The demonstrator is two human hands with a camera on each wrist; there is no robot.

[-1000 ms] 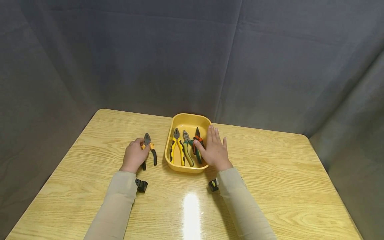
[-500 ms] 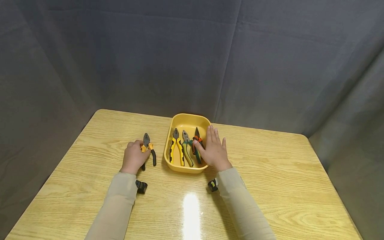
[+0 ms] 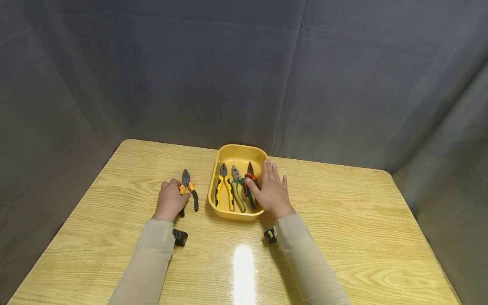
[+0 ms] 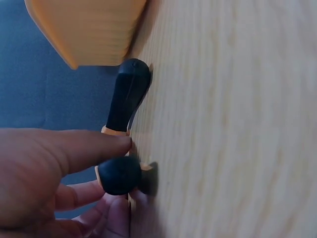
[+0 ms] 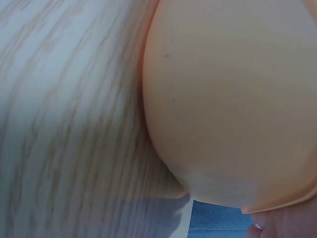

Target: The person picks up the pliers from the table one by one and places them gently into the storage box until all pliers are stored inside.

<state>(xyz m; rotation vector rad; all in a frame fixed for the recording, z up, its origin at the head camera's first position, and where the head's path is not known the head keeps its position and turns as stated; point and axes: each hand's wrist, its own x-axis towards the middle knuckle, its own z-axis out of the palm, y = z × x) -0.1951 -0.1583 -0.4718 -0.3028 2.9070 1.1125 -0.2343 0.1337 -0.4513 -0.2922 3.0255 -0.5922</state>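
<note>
In the head view my left hand [image 3: 169, 201] pinches one handle of dark-headed pliers [image 3: 185, 178] with orange-and-black grips. They lie on the table left of the tray, handles spread toward me. From the left wrist, the thumb and fingers sit around one black handle of the pliers [image 4: 119, 176]. My right hand [image 3: 273, 192] rests at the right rim of a yellow tray [image 3: 236, 215], fingers straight and thumb over the inside. Inside the tray lie yellow-and-black pliers [image 3: 229, 186], green-handled pliers [image 3: 238, 195] and pointed pliers [image 3: 250, 168] with red-and-green handles, partly hidden by the right thumb.
A wood-grain table [image 3: 343, 220] carries everything, with a bright light reflection near its front. Grey curtains [image 3: 206, 76] hang behind it and at both sides. Small black wrist cameras [image 3: 180, 238] sit at both sleeves.
The left thumb has slid slightly back along the pliers' handle toward me, uncovering more of the orange part. My right hand and the tray stay nearly as they were.
</note>
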